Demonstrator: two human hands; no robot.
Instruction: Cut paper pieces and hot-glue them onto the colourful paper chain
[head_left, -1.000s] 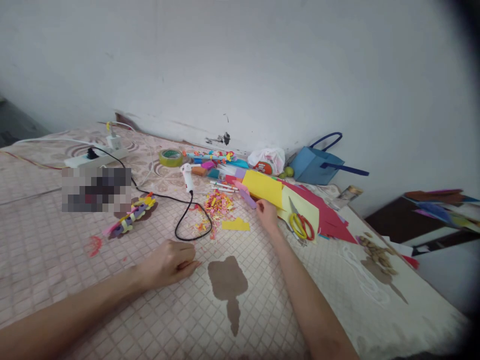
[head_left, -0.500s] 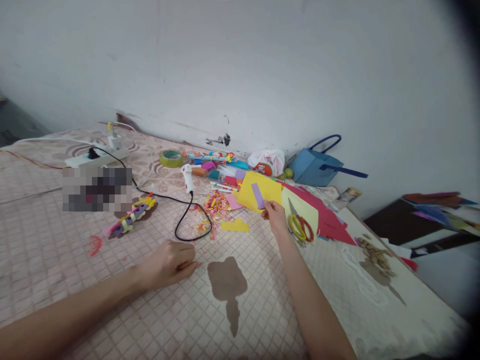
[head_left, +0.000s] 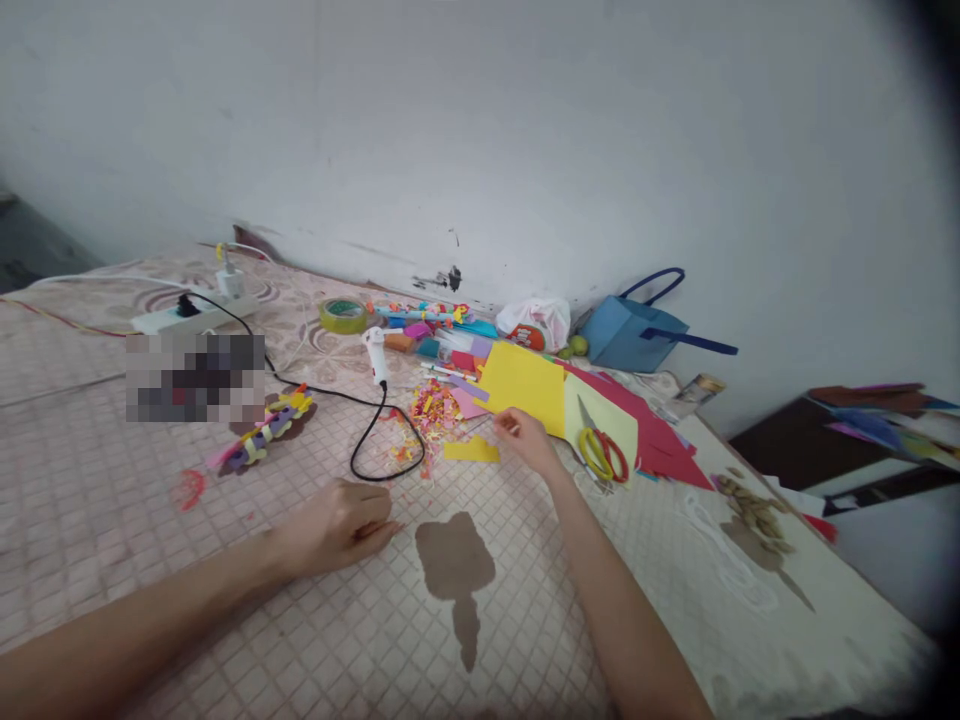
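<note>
- The right hand [head_left: 525, 440] was by the lower edge of the yellow rectangular paper sheet [head_left: 523, 385]; its fingers were bent close together, and I could not tell whether they held something.
- The left hand [head_left: 341, 525] rested on the bench [head_left: 337, 645], fingers loosely curled; whether they enclosed anything, I could not tell.
- The narrow purple paper strip [head_left: 469, 388] lay at the sheet's left side, near the heap of small coloured paper scraps [head_left: 435, 408]; a careless sweep could have mixed them.
- The yellow-and-red-handled metal scissors [head_left: 592, 430] lay near the right wrist; a sideways elbow or wrist movement could have knocked them.
- The black looped cable [head_left: 352, 465] of the white plastic glue gun [head_left: 377, 358] touched the scraps; if caught, it could have scattered them.
</note>
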